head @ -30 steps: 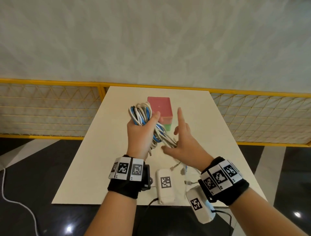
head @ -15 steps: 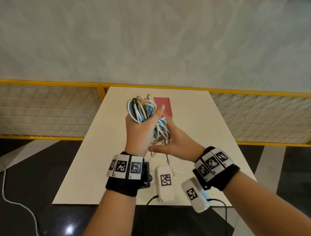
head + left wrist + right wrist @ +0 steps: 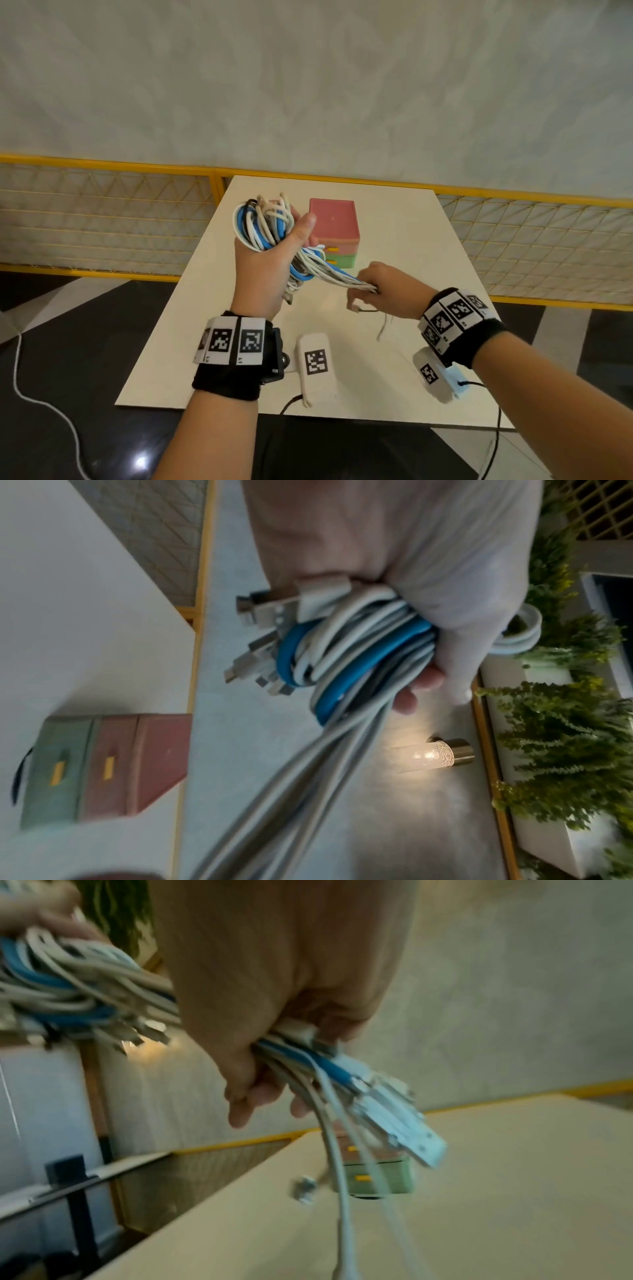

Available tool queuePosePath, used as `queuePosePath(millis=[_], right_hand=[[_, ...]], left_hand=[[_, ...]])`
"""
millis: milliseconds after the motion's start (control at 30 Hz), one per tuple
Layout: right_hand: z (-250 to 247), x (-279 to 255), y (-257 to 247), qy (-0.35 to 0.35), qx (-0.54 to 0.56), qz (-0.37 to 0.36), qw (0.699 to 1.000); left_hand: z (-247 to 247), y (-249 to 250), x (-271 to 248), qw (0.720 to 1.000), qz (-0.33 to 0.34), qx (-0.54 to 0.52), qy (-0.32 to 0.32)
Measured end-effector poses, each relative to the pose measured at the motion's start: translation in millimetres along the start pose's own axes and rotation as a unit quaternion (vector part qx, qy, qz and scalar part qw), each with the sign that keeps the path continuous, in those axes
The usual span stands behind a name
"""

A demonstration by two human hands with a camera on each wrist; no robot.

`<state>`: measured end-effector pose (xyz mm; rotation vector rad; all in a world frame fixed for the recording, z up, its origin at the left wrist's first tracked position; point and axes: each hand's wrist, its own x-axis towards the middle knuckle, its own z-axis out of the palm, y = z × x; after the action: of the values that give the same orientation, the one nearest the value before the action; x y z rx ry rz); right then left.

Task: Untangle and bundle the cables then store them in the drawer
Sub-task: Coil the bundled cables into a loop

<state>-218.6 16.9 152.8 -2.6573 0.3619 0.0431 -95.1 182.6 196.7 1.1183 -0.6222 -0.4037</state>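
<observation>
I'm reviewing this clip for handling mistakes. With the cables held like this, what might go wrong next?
1. The left hand holds the coiled cable bundle only loosely; loops fan out above its grip and may slip and re-tangle.
2. The right hand pulls the strands taut, which may tighten a knot.
3. Loose connector ends dangle below the right hand and may snag.

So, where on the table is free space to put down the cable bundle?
The table shows bare surface left of the drawer box, under the left hand, and right of the box toward the far right edge. The near middle is crowded: loose cable ends hang below the right hand.
</observation>
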Motion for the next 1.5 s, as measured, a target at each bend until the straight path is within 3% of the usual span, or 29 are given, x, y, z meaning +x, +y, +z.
queuePosePath(millis=[100, 233, 333, 500, 567, 700, 800, 867, 1033, 1133, 1267, 1367, 1500], right_hand=[[-10.0, -1.9, 10.3, -0.003, -0.042, 0.068, 0.997], [-35.2, -2.1, 1.8, 0.087, -0.174, 0.125, 0.973], [-49.7, 0.1, -13.9, 0.151, -0.267, 0.098, 0.947], [-59.2, 8.8, -47.7, 0.125, -0.363, 0.086, 0.919], [-59.5, 11.2, -57.9, 0.110, -0.356, 0.080, 0.925], [-57.9, 15.5, -62.3, 0.123, -0.254, 0.039, 0.959], [-57.1, 17.0, -55.5, 0.085, -0.073, -0.010, 0.994], [-59.2, 15.4, -51.6, 0.049, 0.032, -0.026, 0.998], [-68.4, 4.8, -32.4, 0.043, -0.067, -0.012, 0.997], [-64.2, -1.7, -26.0, 0.059, 0.016, 0.004, 0.998], [-46.0, 0.4, -34.8, 0.109, 0.192, 0.040, 0.974], [-33.1, 9.4, -43.1, 0.138, 0.350, 0.078, 0.923], [-27.5, 14.5, -51.6, 0.110, 0.413, 0.066, 0.901]], left_hand=[[-4.7, 2.9, -1.6, 0.994, 0.011, 0.083, -0.072], [-5.0, -8.1, -3.0, 0.983, -0.043, 0.138, -0.117], [0.2, -13.5, -3.3, 0.972, -0.088, 0.160, -0.149], [20.2, -26.1, -6.3, 0.971, -0.116, 0.154, -0.143], [26.0, -33.1, -7.2, 0.972, -0.125, 0.152, -0.131], [25.6, -41.1, -5.0, 0.971, -0.137, 0.147, -0.133], [24.5, -41.7, -5.4, 0.974, -0.131, 0.143, -0.119], [22.8, -41.1, -5.4, 0.977, -0.120, 0.148, -0.093], [13.3, -43.3, -3.7, 0.983, -0.108, 0.143, -0.041], [14.5, -43.6, -3.8, 0.985, -0.112, 0.127, -0.026], [23.0, -44.8, -2.9, 0.988, -0.126, 0.083, 0.013], [28.5, -45.3, -4.3, 0.988, -0.138, 0.060, 0.030], [31.8, -44.3, -3.4, 0.989, -0.140, 0.039, 0.033]])
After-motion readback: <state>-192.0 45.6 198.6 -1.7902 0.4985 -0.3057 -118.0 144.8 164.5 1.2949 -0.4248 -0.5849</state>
